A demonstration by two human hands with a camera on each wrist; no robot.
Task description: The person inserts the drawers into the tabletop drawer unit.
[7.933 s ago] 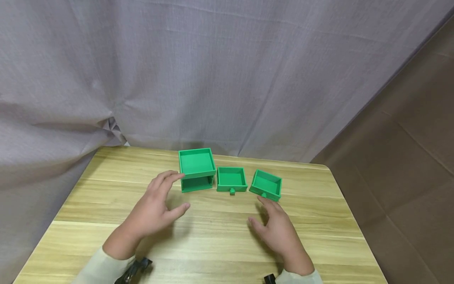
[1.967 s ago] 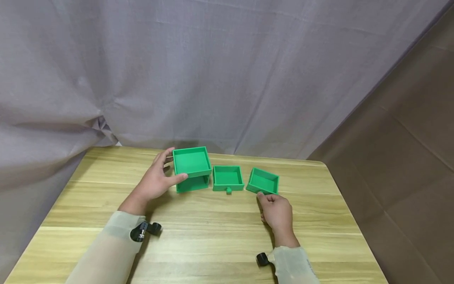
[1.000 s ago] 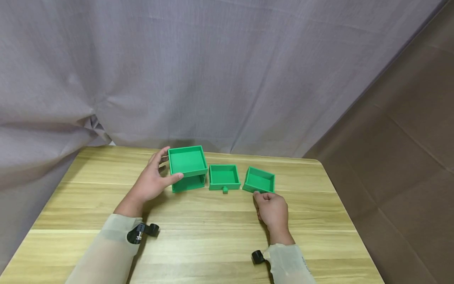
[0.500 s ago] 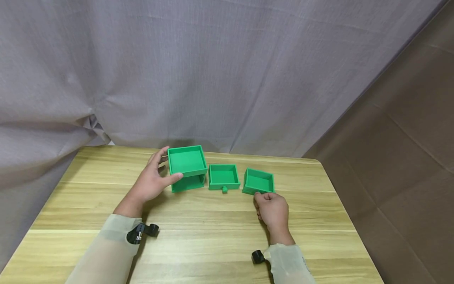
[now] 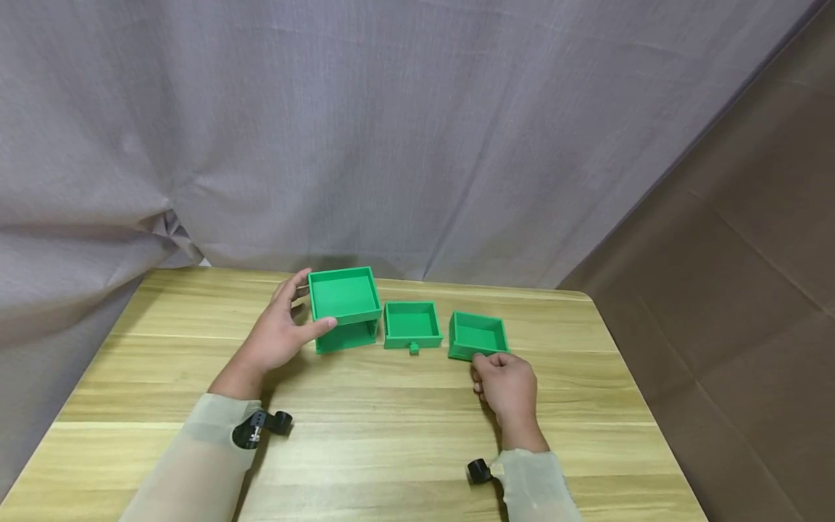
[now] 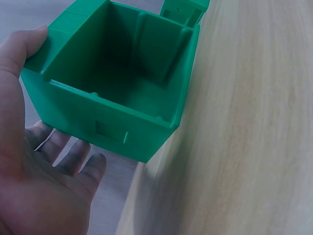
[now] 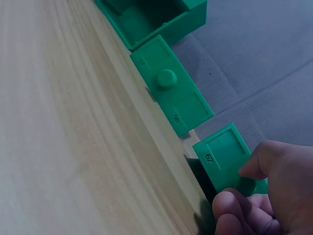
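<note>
Soft, even light falls from above, bright without glare. The hands cast faint shadows on the tabletop (image 5: 391, 435). Wrist views are slightly blurred up close.

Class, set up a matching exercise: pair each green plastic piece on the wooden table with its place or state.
Things:
1. Green open-fronted cabinet shell
2. Middle green drawer
3. Right-most green drawer

States:
A. Knob pinched by the right hand
B. Held by the left hand
C. Untouched, knob facing the person

Pairs: 1-B, 2-C, 3-A
</note>
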